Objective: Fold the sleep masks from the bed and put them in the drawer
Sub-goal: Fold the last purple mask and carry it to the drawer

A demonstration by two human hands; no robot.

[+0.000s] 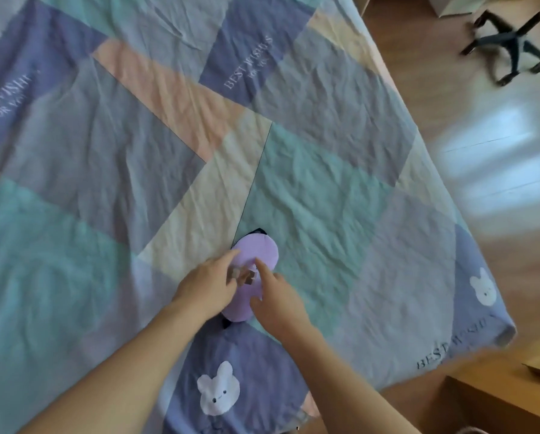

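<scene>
Lilac sleep mask (257, 255) lay on bed quilt (309, 189), middle hidden by hands; left hand (207, 285) & right hand (278, 300) on it, grip unclear, blurred.

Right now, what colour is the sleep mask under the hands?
Light purple, with a bit of black showing at its ends. The sleep mask shows in the head view.

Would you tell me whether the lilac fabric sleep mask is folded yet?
Not yet: the lilac fabric sleep mask lies spread flat on the patchwork bedspread.
</scene>
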